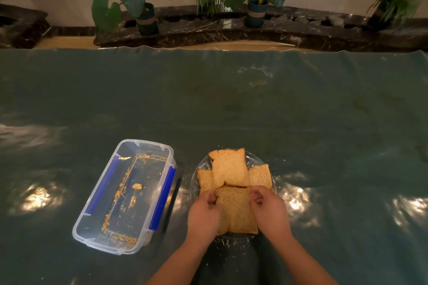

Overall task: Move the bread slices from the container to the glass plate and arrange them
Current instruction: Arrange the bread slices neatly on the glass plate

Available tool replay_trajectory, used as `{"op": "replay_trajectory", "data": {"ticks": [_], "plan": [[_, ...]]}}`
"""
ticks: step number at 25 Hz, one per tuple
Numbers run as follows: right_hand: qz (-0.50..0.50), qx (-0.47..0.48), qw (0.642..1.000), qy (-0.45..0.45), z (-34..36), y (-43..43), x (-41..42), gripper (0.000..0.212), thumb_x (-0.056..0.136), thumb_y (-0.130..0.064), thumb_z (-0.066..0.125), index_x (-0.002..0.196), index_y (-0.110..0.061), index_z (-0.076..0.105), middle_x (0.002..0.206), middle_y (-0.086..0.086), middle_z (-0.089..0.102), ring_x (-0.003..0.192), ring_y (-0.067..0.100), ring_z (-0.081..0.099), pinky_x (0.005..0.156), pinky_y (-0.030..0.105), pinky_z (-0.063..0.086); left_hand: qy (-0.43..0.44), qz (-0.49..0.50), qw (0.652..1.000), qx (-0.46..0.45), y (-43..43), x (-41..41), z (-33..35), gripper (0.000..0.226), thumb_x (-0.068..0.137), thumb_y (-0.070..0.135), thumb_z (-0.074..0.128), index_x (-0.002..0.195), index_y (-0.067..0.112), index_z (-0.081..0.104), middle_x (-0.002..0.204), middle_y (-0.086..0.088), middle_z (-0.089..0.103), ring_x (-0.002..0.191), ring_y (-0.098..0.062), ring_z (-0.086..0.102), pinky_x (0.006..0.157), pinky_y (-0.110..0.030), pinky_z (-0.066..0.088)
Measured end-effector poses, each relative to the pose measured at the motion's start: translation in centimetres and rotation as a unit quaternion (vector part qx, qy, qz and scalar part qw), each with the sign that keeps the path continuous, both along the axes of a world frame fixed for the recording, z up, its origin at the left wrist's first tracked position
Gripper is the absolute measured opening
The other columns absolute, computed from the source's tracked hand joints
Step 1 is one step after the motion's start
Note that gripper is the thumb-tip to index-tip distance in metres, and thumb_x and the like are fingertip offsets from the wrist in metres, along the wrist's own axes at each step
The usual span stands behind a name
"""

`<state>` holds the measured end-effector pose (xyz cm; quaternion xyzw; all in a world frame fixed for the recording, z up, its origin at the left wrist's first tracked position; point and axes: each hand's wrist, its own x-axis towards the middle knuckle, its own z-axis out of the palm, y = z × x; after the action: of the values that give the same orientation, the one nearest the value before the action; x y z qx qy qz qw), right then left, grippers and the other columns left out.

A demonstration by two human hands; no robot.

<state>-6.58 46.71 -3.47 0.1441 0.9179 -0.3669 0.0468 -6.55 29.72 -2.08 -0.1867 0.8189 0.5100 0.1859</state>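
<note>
Several brown bread slices lie on the glass plate [252, 157] in front of me. The far slice [230, 168] overlaps a left slice [205, 179] and a right slice [260, 176]. The near slice [236, 210] lies at the plate's front edge. My left hand [205, 215] pinches its left side and my right hand [271, 210] pinches its right side. The clear plastic container [126, 194] with blue clips stands to the left of the plate; it holds only crumbs and one small bread scrap [136, 186].
A dark green cloth [208, 104] covers the table, with crumbs scattered around the plate. Beyond the table's far edge, potted plants [257, 10] stand on a dark marble ledge.
</note>
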Motion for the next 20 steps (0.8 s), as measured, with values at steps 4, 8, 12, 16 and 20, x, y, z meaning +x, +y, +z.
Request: {"op": "replay_trajectory", "data": {"ticks": [4,8,12,16,20], "plan": [[-0.017,-0.018,1.0,0.014,0.3,0.4,0.4,0.026,0.086,-0.013,0.066,0.111,-0.019,0.07,0.098,-0.007,0.071,0.078,-0.003,0.06,0.07,0.007,0.042,0.061,0.006,0.995,-0.077,-0.7,0.8,-0.3,0.041,0.087,0.013,0.061,0.127,0.024,0.06,0.114,0.007,0.06,0.095,-0.002,0.056,0.081,-0.02,0.045],[-0.001,0.043,0.999,0.029,0.3,2.3,2.5,0.022,0.081,-0.028,0.074,0.102,-0.022,0.07,0.094,-0.01,0.064,0.079,0.005,0.06,0.064,0.017,0.042,0.103,-0.023,0.972,-0.212,-3.3,1.2,-1.6,0.036,0.085,0.026,0.071,0.12,0.028,0.061,0.113,0.008,0.053,0.105,-0.008,0.056,0.09,-0.027,0.048],[0.017,0.107,0.994,0.026,-0.3,2.8,3.8,0.036,0.079,-0.031,0.075,0.112,-0.021,0.066,0.109,-0.004,0.06,0.103,0.019,0.054,0.076,0.029,0.047,0.113,-0.098,0.955,-0.257,-4.3,0.2,-2.3,0.048,0.08,0.032,0.076,0.125,0.029,0.057,0.122,0.005,0.052,0.108,-0.009,0.055,0.092,-0.028,0.047],[0.001,0.097,0.995,0.02,-0.5,2.6,3.0,0.039,0.085,-0.017,0.07,0.123,-0.011,0.063,0.121,0.007,0.062,0.113,0.029,0.051,0.095,0.039,0.044,0.126,-0.152,0.935,-0.296,-4.8,-0.3,-2.6,0.058,0.076,0.043,0.077,0.128,0.031,0.054,0.121,0.007,0.047,0.106,-0.008,0.054,0.092,-0.028,0.051],[-0.011,0.091,0.996,0.017,-0.6,3.2,2.7,0.039,0.086,-0.012,0.067,0.124,-0.008,0.063,0.121,0.01,0.064,0.117,0.03,0.052,0.101,0.044,0.045,0.126,-0.156,0.93,-0.31,-4.8,-0.3,-3.1,0.06,0.077,0.044,0.076,0.131,0.03,0.053,0.124,0.005,0.046,0.108,-0.009,0.055,0.092,-0.028,0.051]]}}
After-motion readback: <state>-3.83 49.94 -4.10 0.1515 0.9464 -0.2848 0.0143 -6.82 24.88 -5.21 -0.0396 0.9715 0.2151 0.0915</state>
